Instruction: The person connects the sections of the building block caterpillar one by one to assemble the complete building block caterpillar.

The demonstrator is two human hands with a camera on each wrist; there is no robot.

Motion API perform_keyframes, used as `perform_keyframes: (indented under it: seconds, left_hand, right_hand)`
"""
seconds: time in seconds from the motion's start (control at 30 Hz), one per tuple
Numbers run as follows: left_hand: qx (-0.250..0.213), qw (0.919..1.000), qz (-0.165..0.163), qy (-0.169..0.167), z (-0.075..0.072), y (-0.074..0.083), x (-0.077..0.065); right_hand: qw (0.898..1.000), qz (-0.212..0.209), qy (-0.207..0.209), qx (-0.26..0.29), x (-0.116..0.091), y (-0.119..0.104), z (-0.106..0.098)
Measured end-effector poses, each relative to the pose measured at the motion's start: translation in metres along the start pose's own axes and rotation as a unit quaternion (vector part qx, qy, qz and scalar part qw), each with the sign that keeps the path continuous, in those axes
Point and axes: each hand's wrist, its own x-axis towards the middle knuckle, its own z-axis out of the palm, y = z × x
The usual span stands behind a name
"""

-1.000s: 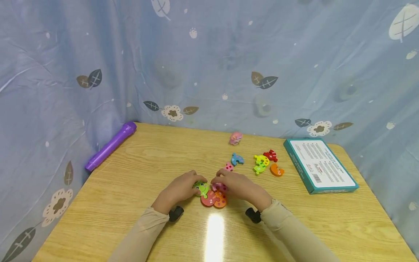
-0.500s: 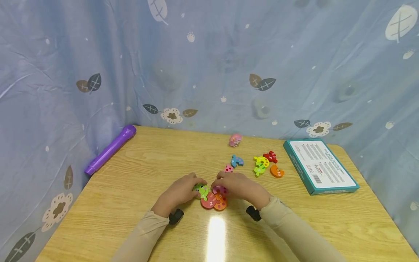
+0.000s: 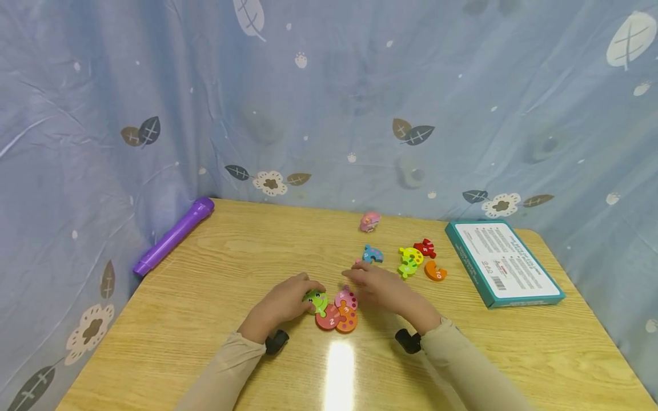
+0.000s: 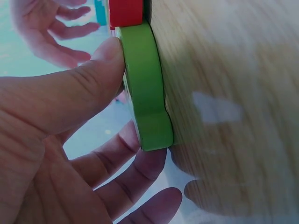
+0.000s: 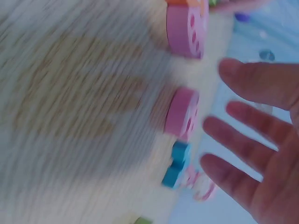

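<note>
My left hand (image 3: 285,298) grips a green puzzle piece (image 3: 317,302) with a smiling face. Its thumb lies along one side and the fingers behind, as the left wrist view shows. Joined to that piece is a red piece numbered 2 (image 3: 327,318). An orange spotted piece (image 3: 348,319) and a pink spotted piece (image 3: 346,299) continue the curve. Just right of the pink one, my right hand (image 3: 385,288) hovers with spread fingers, holding nothing. A second pink piece (image 5: 179,112) stands near its fingers in the right wrist view; the head view mostly hides it.
Beyond the right hand lie a blue piece (image 3: 373,254), a yellow piece (image 3: 411,255), a light green piece (image 3: 408,268), a red piece (image 3: 425,247) and an orange piece (image 3: 436,271). A pink figure (image 3: 370,221), a teal-edged box (image 3: 506,262) and a purple tube (image 3: 175,236) rest farther out.
My right hand has let go of the pink spotted piece in the curve and moved right and slightly away, covering most of the other pink piece. The left hand keeps its hold.
</note>
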Motion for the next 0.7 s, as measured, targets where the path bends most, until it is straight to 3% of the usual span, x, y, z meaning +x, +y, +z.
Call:
perform_keyframes:
  seconds: [0.13, 0.3, 0.7]
  left_hand:
    - [-0.005, 1.0, 0.0, -0.002, 0.005, -0.001, -0.001]
    - [-0.016, 0.9999, 0.004, 0.005, 0.009, -0.003, -0.001]
    - [-0.02, 0.9996, 0.01, 0.017, 0.004, -0.003, 0.002]
  right_hand:
    - [0.996, 0.05, 0.065, 0.029, -0.012, 0.015, 0.0]
    - [0.989, 0.086, 0.113, 0.038, -0.023, 0.037, 0.002]
    - [0.971, 0.147, 0.179, 0.058, -0.053, 0.074, -0.012]
